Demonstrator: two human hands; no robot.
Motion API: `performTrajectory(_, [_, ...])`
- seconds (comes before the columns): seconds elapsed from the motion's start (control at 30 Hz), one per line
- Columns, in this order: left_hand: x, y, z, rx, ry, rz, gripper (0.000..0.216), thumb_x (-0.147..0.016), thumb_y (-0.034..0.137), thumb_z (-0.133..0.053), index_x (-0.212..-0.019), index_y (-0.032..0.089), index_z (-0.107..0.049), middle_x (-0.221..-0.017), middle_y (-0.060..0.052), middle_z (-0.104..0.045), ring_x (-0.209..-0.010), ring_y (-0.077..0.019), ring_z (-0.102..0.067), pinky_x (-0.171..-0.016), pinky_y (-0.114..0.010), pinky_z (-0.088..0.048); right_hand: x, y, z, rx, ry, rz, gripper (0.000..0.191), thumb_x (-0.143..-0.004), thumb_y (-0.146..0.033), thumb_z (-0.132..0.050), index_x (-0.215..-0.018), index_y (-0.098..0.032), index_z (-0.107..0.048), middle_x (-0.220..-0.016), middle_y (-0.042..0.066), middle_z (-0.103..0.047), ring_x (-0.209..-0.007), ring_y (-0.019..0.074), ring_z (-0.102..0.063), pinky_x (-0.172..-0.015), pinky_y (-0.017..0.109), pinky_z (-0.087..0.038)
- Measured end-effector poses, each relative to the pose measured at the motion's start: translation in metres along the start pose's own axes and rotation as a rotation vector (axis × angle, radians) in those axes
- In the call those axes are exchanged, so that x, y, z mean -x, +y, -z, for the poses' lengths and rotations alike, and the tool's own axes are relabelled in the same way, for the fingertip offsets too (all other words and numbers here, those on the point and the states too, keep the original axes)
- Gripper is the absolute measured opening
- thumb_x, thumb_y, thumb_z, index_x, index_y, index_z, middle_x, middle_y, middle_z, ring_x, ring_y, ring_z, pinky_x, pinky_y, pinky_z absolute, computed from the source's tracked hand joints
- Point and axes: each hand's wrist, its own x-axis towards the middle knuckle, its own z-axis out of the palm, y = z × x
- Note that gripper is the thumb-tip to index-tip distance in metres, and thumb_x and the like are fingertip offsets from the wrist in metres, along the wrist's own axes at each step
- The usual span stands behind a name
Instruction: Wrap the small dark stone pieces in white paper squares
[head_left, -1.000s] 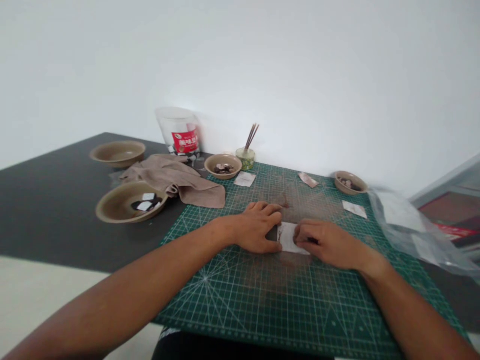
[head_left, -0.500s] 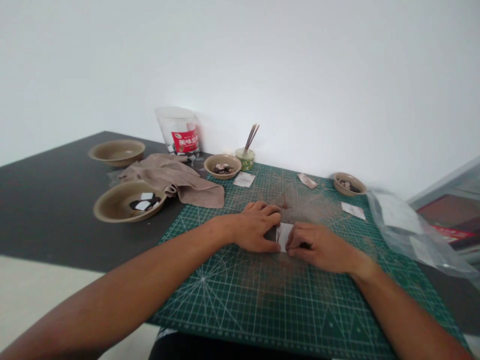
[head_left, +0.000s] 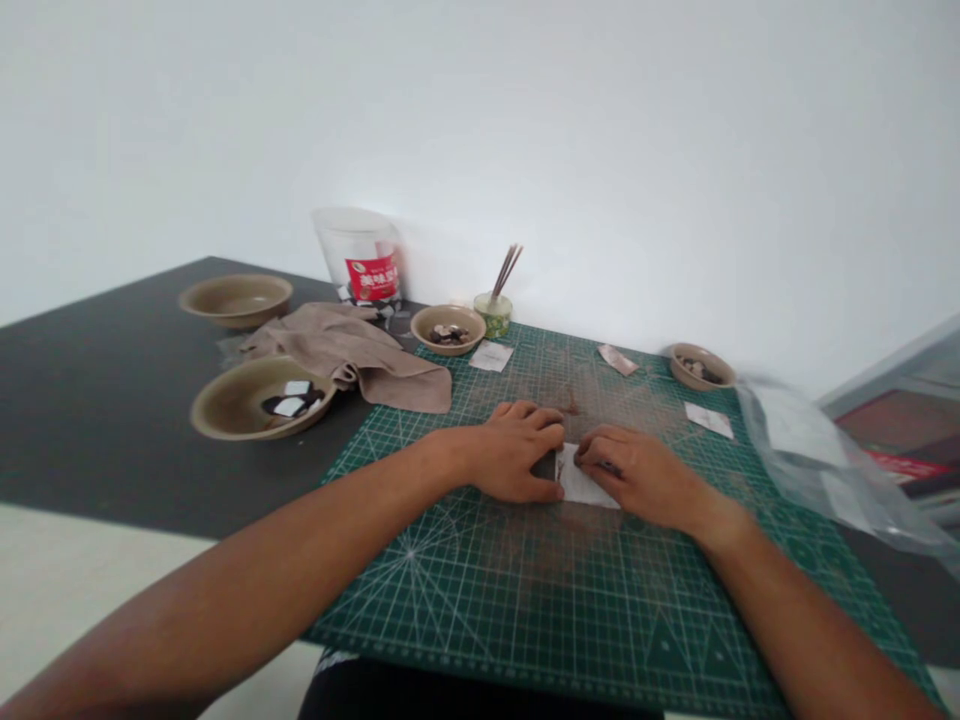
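White paper slip [head_left: 583, 487] lies flat mid cutting mat [head_left: 525, 600], between both hands. Left hand [head_left: 517, 450] is palm down, fingers loosely curled, with thumb and fingertips pressing the slip's left edge and nothing gripped. Right hand [head_left: 641, 475] is palm down, bent fingers bunched over the slip's right part; cannot tell whether it pinches. Brown cloth [head_left: 352, 355] and small bowl [head_left: 448, 328] sit farther back on the dark tabletop [head_left: 97, 400].
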Motion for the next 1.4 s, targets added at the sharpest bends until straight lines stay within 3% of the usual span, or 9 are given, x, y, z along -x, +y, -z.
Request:
performTrajectory(0.4, [-0.001,0.001,-0.001,0.024,-0.007,0.012,0.052,-0.085,0.061,-0.056,-0.118,0.022,-0.050,-0.152,-0.012,-0.037,-0.135,-0.0379,-0.035,-0.107,-0.055,-0.031,-0.001,-0.013,-0.002,-0.079,-0.065,-0.021,0.011,-0.096,-0.018,-0.052,-0.090,-0.019,-0.062,-0.093,0.004,-0.064,-0.084,0.0169,-0.059,-0.077,0.030,-0.047])
performTrajectory(0.57, [-0.001,0.001,0.000,0.028,-0.017,0.026,0.054,-0.084,0.062,-0.056,-0.122,0.023,-0.049,-0.152,-0.011,-0.036,-0.135,-0.0379,-0.035,-0.107,-0.055,-0.031,-0.001,-0.007,0.003,-0.082,0.001,-0.116,0.010,-0.096,-0.022,-0.053,-0.093,-0.019,-0.062,-0.097,0.006,-0.065,-0.089,0.0194,-0.060,-0.080,0.034,-0.047])
performTrajectory(0.73, [-0.001,0.001,0.000,0.025,-0.010,0.024,0.056,-0.083,0.063,-0.057,-0.122,0.023,-0.050,-0.152,-0.010,-0.037,-0.135,-0.0370,-0.035,-0.107,-0.053,-0.031,0.003,-0.009,0.006,-0.216,-0.129,-0.031,0.008,-0.093,-0.022,-0.058,-0.086,-0.020,-0.062,-0.088,0.002,-0.065,-0.080,0.0160,-0.061,-0.075,0.030,-0.046])
performTrajectory(0.9, [-0.003,0.001,-0.001,0.023,-0.019,0.038,0.057,-0.082,0.064,-0.058,-0.122,0.024,-0.049,-0.152,-0.010,-0.037,-0.133,-0.0379,-0.036,-0.105,-0.055,-0.033,-0.003,-0.002,0.001,-0.146,0.017,-0.102,0.007,-0.094,-0.021,-0.055,-0.091,-0.020,-0.061,-0.098,0.005,-0.066,-0.091,0.0185,-0.061,-0.081,0.032,-0.046])
performTrajectory(1.0, [-0.004,0.000,-0.001,0.023,-0.020,0.046,0.057,-0.082,0.064,-0.058,-0.121,0.024,-0.049,-0.152,-0.010,-0.037,-0.133,-0.0385,-0.036,-0.104,-0.057,-0.033,0.000,0.004,0.009,-0.142,-0.040,-0.128,0.008,-0.093,-0.020,-0.056,-0.088,-0.019,-0.062,-0.092,0.004,-0.066,-0.084,0.0176,-0.061,-0.077,0.032,-0.046])
performTrajectory(1.1, [-0.004,0.000,-0.001,0.028,-0.018,0.031,0.057,-0.082,0.065,-0.057,-0.121,0.024,-0.050,-0.152,-0.009,-0.037,-0.133,-0.0385,-0.036,-0.104,-0.057,-0.033,0.004,-0.003,0.009,-0.235,-0.130,-0.034,0.009,-0.093,-0.020,-0.058,-0.085,-0.020,-0.062,-0.090,0.003,-0.066,-0.080,0.0158,-0.061,-0.075,0.030,-0.047])
performTrajectory(1.17, [-0.003,0.001,-0.001,0.029,-0.014,0.028,0.056,-0.082,0.065,-0.058,-0.120,0.024,-0.050,-0.152,-0.009,-0.038,-0.133,-0.0380,-0.037,-0.105,-0.056,-0.033,0.003,-0.009,0.003,-0.239,-0.086,-0.006,0.009,-0.094,-0.021,-0.056,-0.086,-0.021,-0.061,-0.094,0.003,-0.066,-0.085,0.0165,-0.061,-0.077,0.030,-0.047])
performTrajectory(1.27, [-0.003,0.001,0.000,0.030,-0.010,0.037,0.055,-0.082,0.063,-0.059,-0.119,0.024,-0.051,-0.151,-0.009,-0.039,-0.133,-0.0381,-0.037,-0.105,-0.056,-0.033,0.000,-0.007,-0.002,-0.135,0.019,-0.095,0.010,-0.096,-0.021,-0.051,-0.091,-0.020,-0.059,-0.099,0.005,-0.065,-0.090,0.0185,-0.061,-0.081,0.033,-0.046])
performTrajectory(1.4, [-0.002,0.003,0.002,0.038,-0.016,0.050,0.054,-0.082,0.062,-0.059,-0.120,0.024,-0.051,-0.153,-0.009,-0.036,-0.134,-0.0382,-0.035,-0.106,-0.056,-0.032,0.004,0.001,0.008,-0.110,-0.053,-0.140,0.009,-0.094,-0.019,-0.053,-0.089,-0.020,-0.060,-0.090,0.004,-0.064,-0.082,0.0178,-0.059,-0.076,0.032,-0.046])
